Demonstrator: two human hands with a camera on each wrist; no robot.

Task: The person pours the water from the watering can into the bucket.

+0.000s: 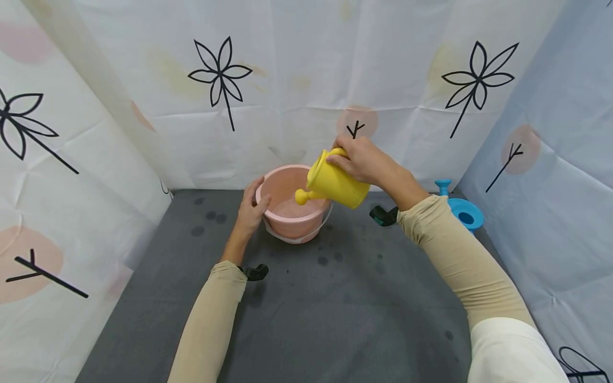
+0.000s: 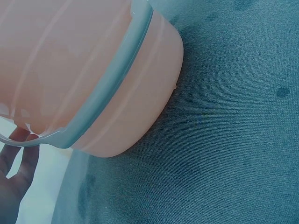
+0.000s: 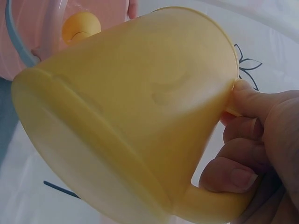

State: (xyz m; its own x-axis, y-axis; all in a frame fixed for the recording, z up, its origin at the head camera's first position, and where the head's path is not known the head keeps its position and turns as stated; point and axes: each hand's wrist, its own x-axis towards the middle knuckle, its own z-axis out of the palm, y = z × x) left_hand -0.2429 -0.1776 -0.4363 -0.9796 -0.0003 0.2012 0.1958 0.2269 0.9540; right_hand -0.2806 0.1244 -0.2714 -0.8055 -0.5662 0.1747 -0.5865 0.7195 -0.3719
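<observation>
Yellow watering can (image 1: 337, 183); pink bucket (image 1: 287, 205) (pale handle); grey mat (image 1: 335, 298); blue funnel (image 1: 464, 213); white flower-print walls (image 1: 297, 69).

White fabric booth with a grey floor

Creased white cloth walls (image 1: 297, 80) printed with black line-drawn flowers (image 1: 219, 74) and pale pink discs (image 1: 356, 121) enclose a dark grey felt-like floor mat (image 1: 345, 308) speckled with darker spots; the right-hand cloth wall (image 1: 560, 175) looks bluish, and the light is soft and even.
</observation>
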